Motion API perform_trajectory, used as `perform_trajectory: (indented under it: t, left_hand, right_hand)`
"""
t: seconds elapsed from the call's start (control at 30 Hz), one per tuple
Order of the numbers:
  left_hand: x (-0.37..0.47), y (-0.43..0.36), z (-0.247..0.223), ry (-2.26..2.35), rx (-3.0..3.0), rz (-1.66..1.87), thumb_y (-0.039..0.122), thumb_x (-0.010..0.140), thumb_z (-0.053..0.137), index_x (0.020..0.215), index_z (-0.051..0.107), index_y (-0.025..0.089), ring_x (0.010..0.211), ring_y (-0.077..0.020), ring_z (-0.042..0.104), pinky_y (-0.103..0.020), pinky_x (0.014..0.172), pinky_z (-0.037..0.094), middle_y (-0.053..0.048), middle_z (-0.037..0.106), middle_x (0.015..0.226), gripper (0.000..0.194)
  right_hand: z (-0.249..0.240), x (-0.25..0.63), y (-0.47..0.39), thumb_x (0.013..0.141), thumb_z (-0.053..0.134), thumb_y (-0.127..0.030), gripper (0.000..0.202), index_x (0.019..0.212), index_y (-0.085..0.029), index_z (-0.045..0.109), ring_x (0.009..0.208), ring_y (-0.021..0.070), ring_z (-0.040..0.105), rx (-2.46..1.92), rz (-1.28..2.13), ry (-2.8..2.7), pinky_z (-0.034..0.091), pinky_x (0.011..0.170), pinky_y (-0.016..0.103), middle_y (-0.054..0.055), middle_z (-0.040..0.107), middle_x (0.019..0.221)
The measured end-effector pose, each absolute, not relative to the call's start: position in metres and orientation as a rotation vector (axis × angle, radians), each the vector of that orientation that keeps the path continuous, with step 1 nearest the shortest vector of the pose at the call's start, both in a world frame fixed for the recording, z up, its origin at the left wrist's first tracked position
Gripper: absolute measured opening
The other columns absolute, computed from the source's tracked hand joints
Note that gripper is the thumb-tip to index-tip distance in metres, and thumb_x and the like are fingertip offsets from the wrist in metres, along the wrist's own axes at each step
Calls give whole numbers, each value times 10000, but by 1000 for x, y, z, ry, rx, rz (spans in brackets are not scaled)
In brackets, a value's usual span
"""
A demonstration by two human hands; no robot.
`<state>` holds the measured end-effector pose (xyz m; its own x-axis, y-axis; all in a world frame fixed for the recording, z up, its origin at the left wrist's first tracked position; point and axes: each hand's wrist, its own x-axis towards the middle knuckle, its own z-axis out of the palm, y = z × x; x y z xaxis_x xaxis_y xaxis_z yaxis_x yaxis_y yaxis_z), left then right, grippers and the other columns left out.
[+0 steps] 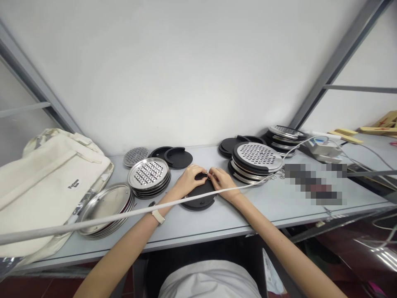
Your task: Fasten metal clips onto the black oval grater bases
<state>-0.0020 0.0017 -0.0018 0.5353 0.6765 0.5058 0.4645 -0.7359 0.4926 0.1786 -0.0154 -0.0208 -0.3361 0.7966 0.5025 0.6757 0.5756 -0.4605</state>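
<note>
A round black disc [198, 200] lies on the bench in front of me, with a small knob or hole near its front edge. Both hands meet over the disc's far part. My left hand [192, 180] is closed in a pinch, fingertips and thumb at a tiny shiny piece. Opposite it, my right hand [221, 181] pinches at the same spot, its fingertips almost touching the left ones. The piece between them is too small to name. A white cable [186, 200] passes across the view in front of the disc and my right wrist.
Left of the disc are stacked round graters [149, 174], plain metal discs [108, 203] and a cream cloth bag [56, 178]. Black round holders [178, 158] lie behind. At right stand more stacked graters [257, 157], small wire pieces [279, 173] and a white power strip [324, 149].
</note>
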Motion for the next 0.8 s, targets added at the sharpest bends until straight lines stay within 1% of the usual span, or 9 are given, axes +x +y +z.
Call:
perform_trajectory:
  t: [0.33, 0.43, 0.63, 0.8]
  left_hand:
    - [-3, 2, -1, 935, 2492, 993, 164, 818, 624, 942, 645, 186, 897, -188, 570, -328, 862, 438, -26, 667, 920, 127]
    - [-3, 2, -2, 933, 2493, 990, 174, 820, 624, 936, 648, 187, 898, -193, 571, -336, 862, 440, -31, 666, 923, 119]
    - [-3, 2, -2, 916, 2490, 989, 170, 825, 616, 930, 650, 190, 913, -190, 574, -336, 887, 433, -32, 666, 933, 113]
    - [-3, 3, -3, 921, 2484, 990, 185, 827, 613, 947, 656, 197, 906, -194, 576, -344, 875, 438, -33, 667, 930, 128]
  right_hand:
    - [-23, 179, -14, 923, 386, -206, 151, 779, -220, 428, 688, 185, 508, -1154, 235, -2085, 406, 650, 291, 21, 510, 721]
    - [-23, 179, -14, 916, 402, -206, 100, 824, -216, 439, 702, 188, 504, -1154, 229, -2067, 415, 654, 295, 23, 514, 735]
    - [-25, 179, -13, 904, 464, -246, 69, 847, -209, 476, 778, 210, 494, -1153, 200, -2046, 427, 745, 343, 44, 507, 791]
    - [-27, 180, -12, 878, 485, -201, 38, 845, -209, 502, 795, 213, 494, -1136, 194, -2053, 434, 756, 351, 48, 504, 809]
